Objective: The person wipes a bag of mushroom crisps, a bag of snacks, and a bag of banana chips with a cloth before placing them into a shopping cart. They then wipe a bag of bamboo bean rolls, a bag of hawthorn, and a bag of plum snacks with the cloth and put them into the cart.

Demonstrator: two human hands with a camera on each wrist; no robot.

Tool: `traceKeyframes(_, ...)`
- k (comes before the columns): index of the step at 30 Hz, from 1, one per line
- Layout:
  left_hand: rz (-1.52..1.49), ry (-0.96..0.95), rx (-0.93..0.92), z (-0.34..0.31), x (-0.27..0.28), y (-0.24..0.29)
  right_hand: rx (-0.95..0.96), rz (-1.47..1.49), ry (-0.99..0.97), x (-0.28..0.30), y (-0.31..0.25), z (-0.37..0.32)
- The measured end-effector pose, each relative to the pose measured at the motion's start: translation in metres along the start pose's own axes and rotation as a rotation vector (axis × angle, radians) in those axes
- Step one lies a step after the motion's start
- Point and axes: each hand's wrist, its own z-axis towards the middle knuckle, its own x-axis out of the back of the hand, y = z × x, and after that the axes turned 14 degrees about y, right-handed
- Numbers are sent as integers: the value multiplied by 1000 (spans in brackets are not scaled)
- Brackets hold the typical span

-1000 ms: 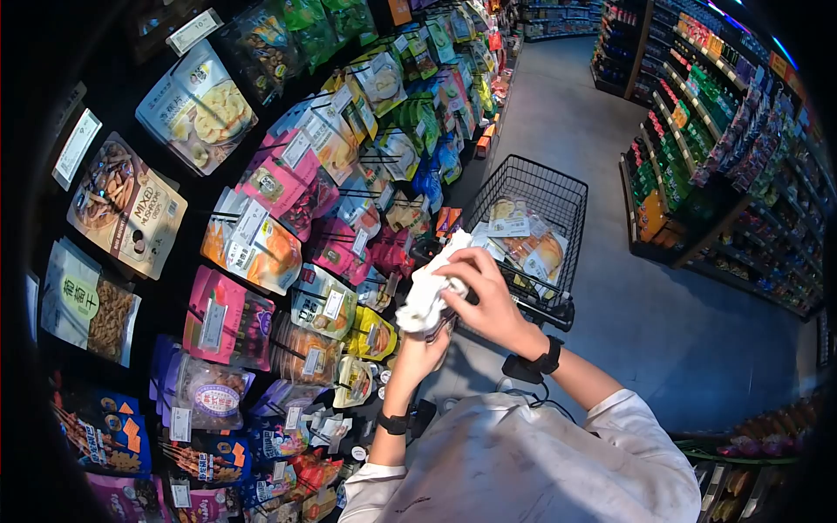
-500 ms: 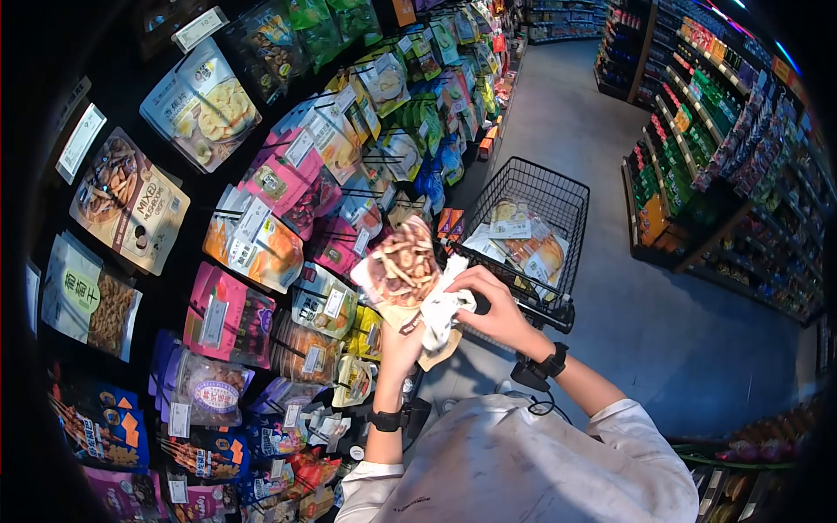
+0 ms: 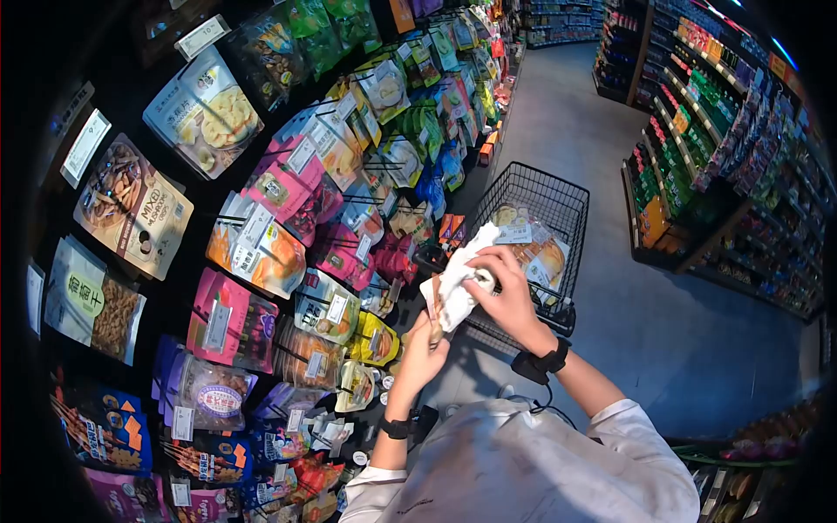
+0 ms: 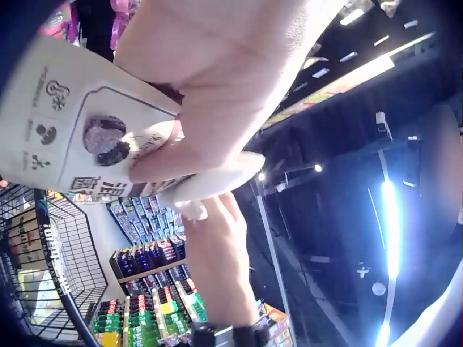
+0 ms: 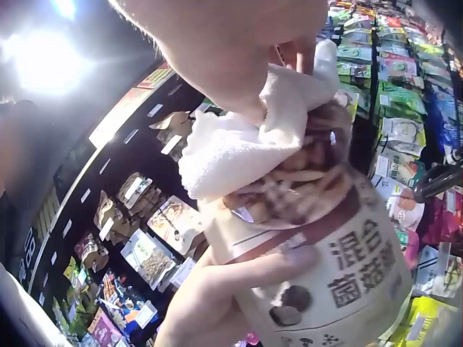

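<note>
My left hand (image 3: 423, 353) grips a bag of mixed mushroom crisps (image 5: 340, 253) near its lower part, with the thumb across the printed front in the right wrist view. Against the bag's upper part, my right hand (image 3: 510, 295) holds a crumpled white cloth (image 3: 458, 283), pinched between thumb and fingers. The cloth drapes over the bag's top edge and covers part of its mushroom picture. From the head view the bag is tilted nearly edge-on and mostly hidden behind the cloth. Its pale panel with small icons shows in the left wrist view.
A black wire shopping cart (image 3: 575, 227) stands just beyond my hands with several snack bags (image 3: 547, 261) inside. Hanging snack packets (image 3: 261, 253) fill the rack on the left, including another mushroom crisps bag (image 3: 135, 209). Drink shelves (image 3: 689, 131) stand across the aisle.
The bag turned its mushroom front up toward the head camera half a second ago, then tilted back nearly edge-on. The cloth and right hand shifted up over the bag's upper part.
</note>
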Motion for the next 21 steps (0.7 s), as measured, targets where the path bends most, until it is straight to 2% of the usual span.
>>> traceKeyframes(1, 2, 24, -59, -1, 7, 4, -70, 27, 21, 1, 8, -1)
traceKeyframes(3, -122, -81, 224, 2, 21, 14, -120, 48, -17, -1, 33, -9)
traceKeyframes(5, -212, -74, 179, 3, 22, 16, -513, 520, -135, -5, 52, -20)
traceKeyframes(6, -411, 43, 206, 4, 20, 22, -472, 508, -273, 0, 25, -11)
traceKeyframes(7, -609, 160, 233, 4, 19, 29, -470, 566, -299, 0, 23, -15)
traceKeyframes(8, -729, 187, 290, 6, 20, 34, -513, 624, -327, -1, 25, -18)
traceKeyframes(9, -745, 199, 409, 5, 23, 30, -555, 682, -354, -2, 29, -22)
traceKeyframes(11, -804, 241, 291, 7, 21, 35, -596, 681, -387, 2, 33, -22)
traceKeyframes(16, -841, 278, 335, 7, 19, 32, -675, 713, -585, 16, 34, -18)
traceKeyframes(17, -833, 264, 351, 7, 18, 28, -675, 713, -584, 20, 31, -15)
traceKeyframes(19, -761, 218, 343, 7, 17, 25, -634, 526, -580, 27, 22, -10)
traceKeyframes(21, -735, 193, 325, 8, 13, 30, -599, 458, -420, 25, 21, -9)
